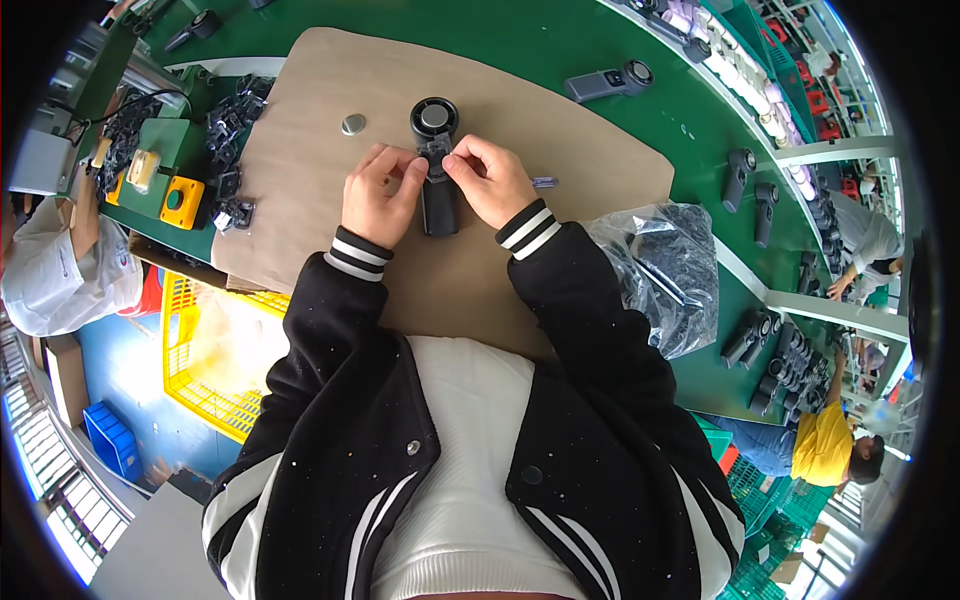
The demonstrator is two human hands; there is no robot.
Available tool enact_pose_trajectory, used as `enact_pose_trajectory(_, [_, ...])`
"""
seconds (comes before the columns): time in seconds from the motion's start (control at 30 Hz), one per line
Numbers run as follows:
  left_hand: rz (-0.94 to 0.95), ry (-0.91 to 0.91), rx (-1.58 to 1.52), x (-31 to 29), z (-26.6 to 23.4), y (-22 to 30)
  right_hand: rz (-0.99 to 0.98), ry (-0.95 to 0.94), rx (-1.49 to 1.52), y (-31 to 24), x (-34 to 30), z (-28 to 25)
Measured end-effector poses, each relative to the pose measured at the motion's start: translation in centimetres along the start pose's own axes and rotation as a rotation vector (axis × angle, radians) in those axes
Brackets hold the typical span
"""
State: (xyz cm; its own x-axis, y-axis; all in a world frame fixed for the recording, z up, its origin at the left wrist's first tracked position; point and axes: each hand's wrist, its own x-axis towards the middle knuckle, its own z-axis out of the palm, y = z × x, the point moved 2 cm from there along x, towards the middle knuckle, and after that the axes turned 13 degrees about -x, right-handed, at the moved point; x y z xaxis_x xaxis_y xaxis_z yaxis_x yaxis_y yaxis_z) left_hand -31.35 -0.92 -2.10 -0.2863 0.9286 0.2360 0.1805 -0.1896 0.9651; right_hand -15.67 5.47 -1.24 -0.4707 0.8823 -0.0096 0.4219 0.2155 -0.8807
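Head view: two hands [384, 198] at one black fan [440, 210].

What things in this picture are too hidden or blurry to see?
Head view: the sides of the small dark part on the handheld fan; left hand and right hand cover them.
Head view: exactly what the plastic bag holds; shiny creases hide it.
Head view: the leftmost worker; head mostly cut off by the edge.
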Motion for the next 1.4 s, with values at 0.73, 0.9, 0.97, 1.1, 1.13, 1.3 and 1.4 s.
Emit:
enact_pose_trajectory(0.73, [-0.135, -0.095, 0.047, 0.9, 0.5, -2.0, -0.029, 0.235, -0.366, 0.1, -0.6, 3.5])
enact_pose_trajectory(0.9, [-0.083, -0.063, -0.147, 0.5, 0.5, -0.7, -0.084, 0.307, -0.113, -1.1, -0.9, 3.6])
enact_pose_trajectory(0.97, [-0.070, -0.042, -0.183, 0.4, 0.6, 0.0, -0.093, 0.334, -0.043, -1.1, -0.8, 4.1])
enact_pose_trajectory(1.1, [0.055, 0.018, -0.138, 0.0, 2.0, 1.3, -0.125, 0.422, -0.026, -1.3, -1.3, 4.0])
enact_pose_trajectory(1.13, [0.052, 0.018, -0.122, 0.0, 2.0, 1.5, -0.130, 0.432, -0.019, -1.3, -1.4, 3.9])
enact_pose_trajectory(1.3, [0.053, 0.001, -0.108, -0.1, 1.5, 1.3, -0.146, 0.437, -0.034, -1.2, -1.6, 3.9])
enact_pose_trajectory(1.4, [0.014, -0.030, -0.135, 0.0, 1.2, 1.3, -0.151, 0.399, -0.026, -1.1, -1.5, 3.7])
